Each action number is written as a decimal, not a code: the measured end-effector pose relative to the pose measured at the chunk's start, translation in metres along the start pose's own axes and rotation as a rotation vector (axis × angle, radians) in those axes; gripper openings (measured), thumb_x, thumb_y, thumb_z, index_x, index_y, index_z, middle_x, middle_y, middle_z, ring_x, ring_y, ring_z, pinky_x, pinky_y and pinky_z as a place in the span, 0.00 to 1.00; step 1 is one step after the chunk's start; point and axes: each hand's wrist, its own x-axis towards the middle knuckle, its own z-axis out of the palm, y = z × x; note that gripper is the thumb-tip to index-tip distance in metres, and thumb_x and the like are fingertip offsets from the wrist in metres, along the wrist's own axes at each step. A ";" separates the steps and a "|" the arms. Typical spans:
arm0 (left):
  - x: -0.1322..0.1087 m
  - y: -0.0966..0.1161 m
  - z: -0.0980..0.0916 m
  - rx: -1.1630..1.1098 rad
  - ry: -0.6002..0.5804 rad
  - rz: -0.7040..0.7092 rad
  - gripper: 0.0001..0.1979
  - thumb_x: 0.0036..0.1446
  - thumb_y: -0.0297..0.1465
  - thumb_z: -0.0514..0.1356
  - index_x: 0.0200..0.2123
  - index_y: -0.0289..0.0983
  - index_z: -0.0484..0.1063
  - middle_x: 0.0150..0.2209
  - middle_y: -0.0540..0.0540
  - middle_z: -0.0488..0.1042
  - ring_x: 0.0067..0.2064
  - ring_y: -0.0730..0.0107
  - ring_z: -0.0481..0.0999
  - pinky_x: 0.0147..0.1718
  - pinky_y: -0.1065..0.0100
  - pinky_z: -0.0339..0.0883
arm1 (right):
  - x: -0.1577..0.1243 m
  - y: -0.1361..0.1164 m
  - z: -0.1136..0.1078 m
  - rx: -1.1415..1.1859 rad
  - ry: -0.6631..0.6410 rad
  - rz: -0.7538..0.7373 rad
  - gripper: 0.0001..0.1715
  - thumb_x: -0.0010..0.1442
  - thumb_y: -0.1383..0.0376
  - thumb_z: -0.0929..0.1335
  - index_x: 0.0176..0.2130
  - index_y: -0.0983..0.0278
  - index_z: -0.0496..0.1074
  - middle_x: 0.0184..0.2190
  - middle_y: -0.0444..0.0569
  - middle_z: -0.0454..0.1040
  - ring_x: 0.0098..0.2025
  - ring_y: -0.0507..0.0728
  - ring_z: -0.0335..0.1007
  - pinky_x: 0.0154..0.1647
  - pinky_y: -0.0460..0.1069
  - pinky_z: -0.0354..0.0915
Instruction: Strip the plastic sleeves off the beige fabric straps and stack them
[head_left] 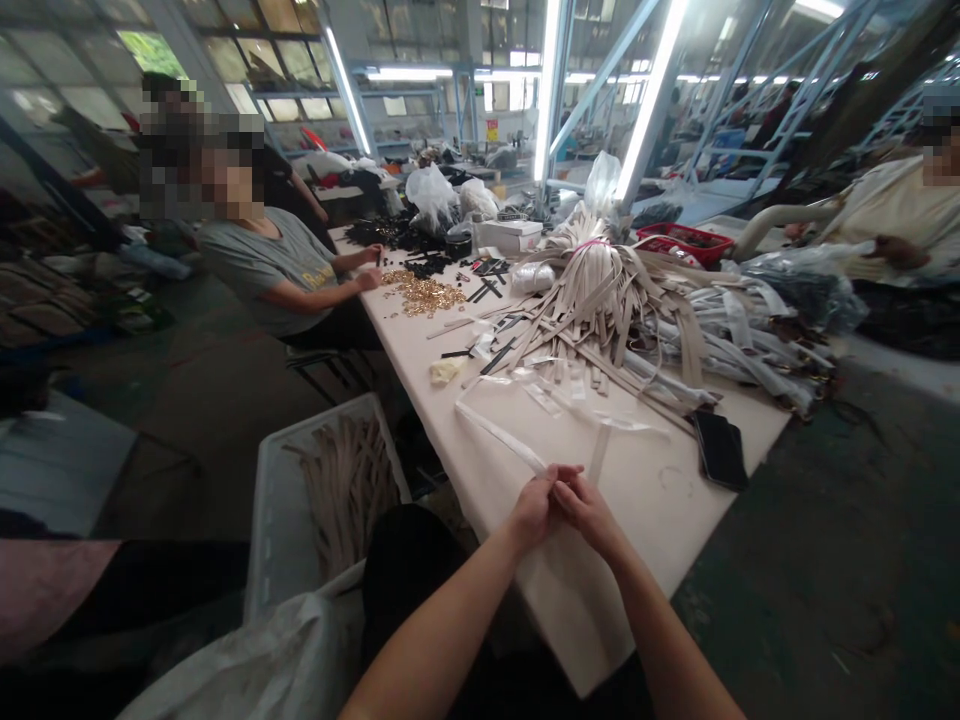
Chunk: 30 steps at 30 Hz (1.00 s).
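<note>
My left hand (534, 508) and my right hand (588, 510) meet above the near part of the table, fingers bent and touching. A long translucent plastic strip (499, 432) runs across the tabletop into the fingers of my left hand. Just beyond my right hand lies a short beige strap (599, 452); whether it reaches into the fingers is hidden. What my right fingertips pinch is too small to make out. Ahead spreads a large heap of beige straps (600, 290), with plastic-wrapped straps (739, 330) to its right.
A black phone (720, 450) lies at the table's (517, 590) right edge. Gold metal pieces (427, 296) and black strips lie farther back, near a seated co-worker (289, 265). A white bin (262, 520) of straps stands left. A red basket (686, 240) sits behind the heap.
</note>
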 end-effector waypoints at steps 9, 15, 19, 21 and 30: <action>0.044 0.090 -0.054 -0.290 0.349 0.235 0.08 0.65 0.33 0.55 0.43 0.34 0.69 0.44 0.36 0.78 0.41 0.59 0.80 0.45 0.55 0.70 | -0.010 0.005 -0.022 -0.053 0.055 -0.004 0.23 0.61 0.50 0.65 0.28 0.65 0.73 0.16 0.42 0.62 0.20 0.51 0.55 0.21 0.45 0.54; 0.072 0.167 -0.122 -0.227 0.658 0.280 0.10 0.69 0.33 0.50 0.38 0.35 0.66 0.37 0.38 0.77 0.35 0.64 0.79 0.40 0.58 0.72 | -0.015 0.002 -0.039 0.015 0.073 0.002 0.21 0.60 0.52 0.66 0.27 0.65 0.71 0.16 0.43 0.62 0.20 0.51 0.55 0.21 0.46 0.53; 0.077 0.189 -0.152 -0.156 0.738 0.285 0.11 0.70 0.33 0.47 0.36 0.36 0.64 0.33 0.41 0.77 0.33 0.67 0.78 0.37 0.62 0.72 | -0.016 0.002 -0.049 0.091 0.079 0.019 0.20 0.60 0.52 0.67 0.26 0.64 0.69 0.17 0.43 0.62 0.20 0.51 0.55 0.21 0.46 0.52; 0.077 0.198 -0.164 -0.106 0.777 0.272 0.10 0.69 0.32 0.48 0.36 0.35 0.65 0.32 0.42 0.77 0.32 0.68 0.78 0.35 0.65 0.72 | -0.015 0.003 -0.055 0.101 0.091 0.024 0.19 0.59 0.53 0.67 0.25 0.64 0.69 0.16 0.43 0.62 0.20 0.51 0.54 0.21 0.46 0.51; 0.068 0.221 -0.196 0.251 0.925 0.256 0.05 0.61 0.28 0.56 0.38 0.32 0.69 0.30 0.43 0.77 0.27 0.71 0.77 0.27 0.71 0.70 | -0.015 0.015 -0.085 0.079 0.069 0.062 0.20 0.60 0.53 0.68 0.25 0.65 0.69 0.17 0.42 0.61 0.21 0.50 0.53 0.22 0.46 0.49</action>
